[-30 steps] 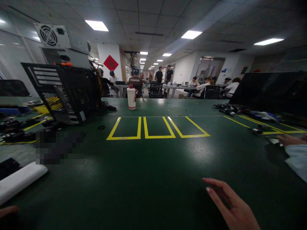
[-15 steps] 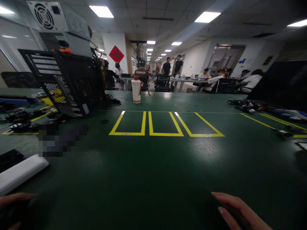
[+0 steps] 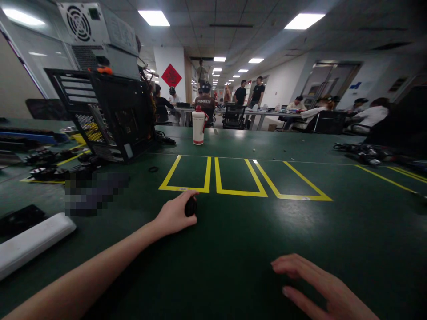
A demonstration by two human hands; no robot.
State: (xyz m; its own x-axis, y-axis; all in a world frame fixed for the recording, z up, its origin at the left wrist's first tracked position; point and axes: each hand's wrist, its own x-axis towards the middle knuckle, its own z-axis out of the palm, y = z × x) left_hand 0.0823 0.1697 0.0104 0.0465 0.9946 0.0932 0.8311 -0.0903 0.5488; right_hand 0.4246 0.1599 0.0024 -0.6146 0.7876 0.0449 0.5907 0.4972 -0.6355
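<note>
My left hand [image 3: 175, 215] reaches out over the green table [image 3: 233, 249] and is closed round a small black object [image 3: 191, 206], just in front of the leftmost of three yellow-taped boxes [image 3: 187, 175]. My right hand [image 3: 320, 289] rests low at the near right, fingers spread flat on the table, holding nothing.
An open black computer case [image 3: 106, 113] with a grey power supply [image 3: 96, 31] on top stands at the left. A white bottle [image 3: 198, 127] stands behind the boxes. A white bar [image 3: 30, 242] lies near left. Cables and parts [image 3: 363, 153] lie at the right. People sit at far desks.
My left arm has stretched forward from the near left edge to the yellow boxes and closed on the small black object. My right hand shifted slightly left.
</note>
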